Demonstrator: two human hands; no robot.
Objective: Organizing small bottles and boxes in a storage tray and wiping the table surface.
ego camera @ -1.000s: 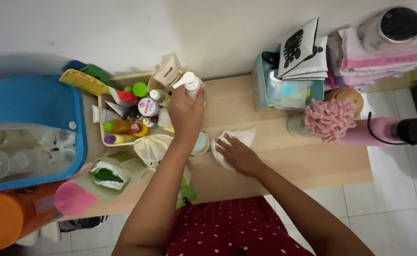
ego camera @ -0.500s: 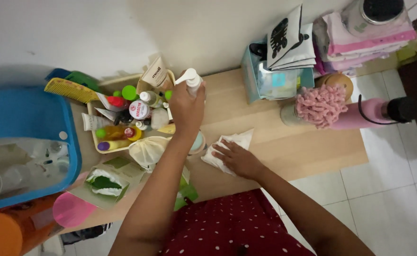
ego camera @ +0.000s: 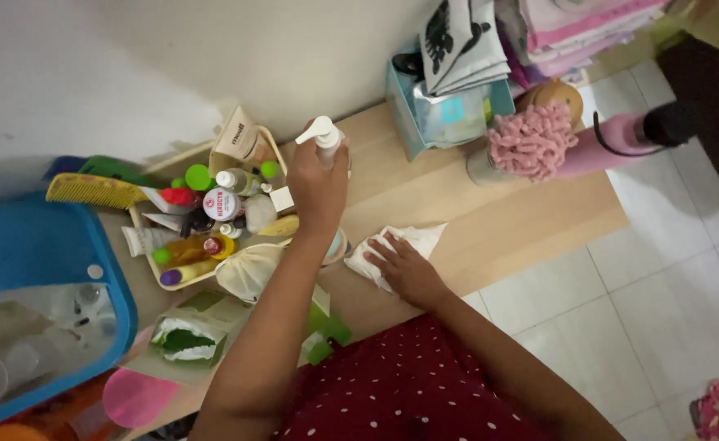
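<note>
Left hand (ego camera: 317, 189) has a closed grip around the white plastic pump bottle (ego camera: 327, 140), lifted off the pale wooden surface (ego camera: 490, 220) with its nozzle free, while the right hand (ego camera: 404, 269) lies open and flat, pinning the crumpled white cloth (ego camera: 396, 242) so it can't slide.

White pump bottle (ego camera: 324, 139), white cloth (ego camera: 392, 245), blue tub (ego camera: 41, 245), yellow comb (ego camera: 94, 190), pink fluffy scrunchie (ego camera: 532, 140).

Cream tray (ego camera: 271, 143) holds a beige tube (ego camera: 237, 137) — white-labelled round jar (ego camera: 220, 204) beside.

On the tabletop (ego camera: 490, 220), a tray (ego camera: 151, 282) of toiletries sits left of the cloth (ego camera: 392, 245), tissue box (ego camera: 449, 114) behind.
</note>
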